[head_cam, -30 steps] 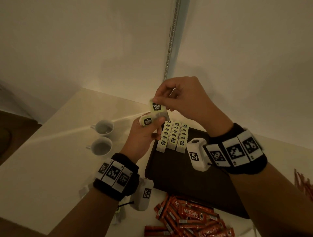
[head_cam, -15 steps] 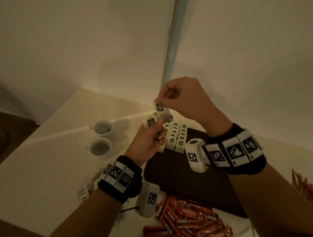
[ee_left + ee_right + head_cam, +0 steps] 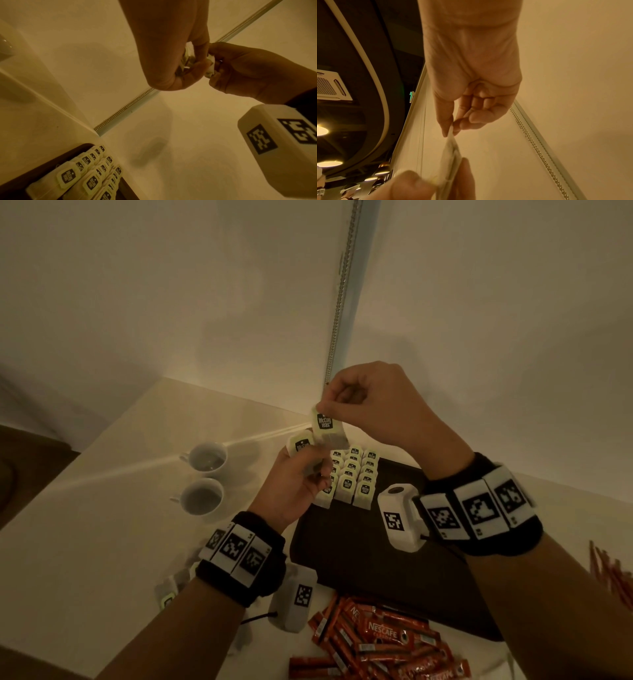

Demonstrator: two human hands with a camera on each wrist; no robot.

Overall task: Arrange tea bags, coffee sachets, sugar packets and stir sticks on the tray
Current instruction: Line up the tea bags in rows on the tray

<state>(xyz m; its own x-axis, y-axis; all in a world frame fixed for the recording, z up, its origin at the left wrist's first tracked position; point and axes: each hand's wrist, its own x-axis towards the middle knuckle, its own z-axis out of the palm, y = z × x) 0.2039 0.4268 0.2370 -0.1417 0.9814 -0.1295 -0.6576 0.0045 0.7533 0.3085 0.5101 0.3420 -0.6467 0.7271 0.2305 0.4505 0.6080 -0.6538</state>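
1. Two risks sit nearest me: the heap of orange-red foil coffee sachets (image 3: 380, 642) lies loose on the pale bench (image 3: 102, 508) just beside the near edge of the dark rectangular tray (image 3: 359, 559), and my forearms hang right above it, so I judge a careless drop of my wrists could scatter them. A few thin red stir sticks (image 3: 609, 573) lie on the bench at my far right, well apart from the tray.
2. My left hand (image 3: 294, 484) has its fingers (image 3: 190, 73) curled narrow round a small bunch of pale paper tea bags (image 3: 301, 445); I judge a slack grip here would spill several at once onto the neat rows below.
3. My right hand (image 3: 370, 402) pinches one pale tea bag with a black printed tag (image 3: 325, 426) by its top edge between thumb and forefinger (image 3: 445, 121), the other fingers tucked into the palm. Its lower end touches the bunch in my left hand, so its string might snag and drag a second bag along; I cannot see the string.
4. Beyond my hands, three rows of tagged tea bags (image 3: 352, 477) stand at the tray's far corner; setting a bag down clumsily could topple them like dominoes.
5. Farthest left, two white ceramic cups (image 3: 205, 474) stand on the bench, well clear of the tray.
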